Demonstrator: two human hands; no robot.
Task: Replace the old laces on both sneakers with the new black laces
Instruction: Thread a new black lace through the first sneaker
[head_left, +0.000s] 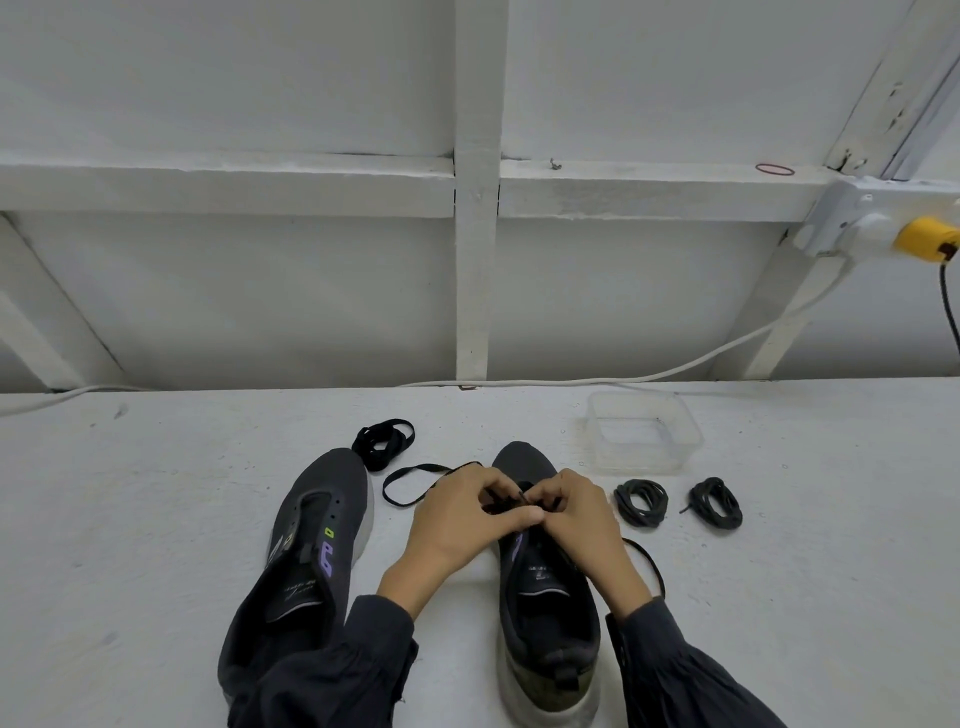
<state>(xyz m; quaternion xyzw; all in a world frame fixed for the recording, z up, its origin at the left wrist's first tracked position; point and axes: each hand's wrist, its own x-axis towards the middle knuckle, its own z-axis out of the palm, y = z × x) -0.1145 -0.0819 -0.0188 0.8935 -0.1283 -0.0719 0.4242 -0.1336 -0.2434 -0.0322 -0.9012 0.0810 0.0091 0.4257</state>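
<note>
White-painted bench (156, 519) below me: the right sneaker (545, 623) stands toe toward the wall (260, 286), its long axis running straight away from me. My left hand (457, 519) and right hand (576, 514), fingers curled, both pinch the new black lace (385, 488) over its front eyelets. Limp, light stuff, I judge; best gripped near the stiff tip.

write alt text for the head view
Left hand and right hand pinch a flat black lace over a dark grey sneaker on a white table. A matching unlaced sneaker lies to its left, near coiled laces and a clear plastic tub.
</note>
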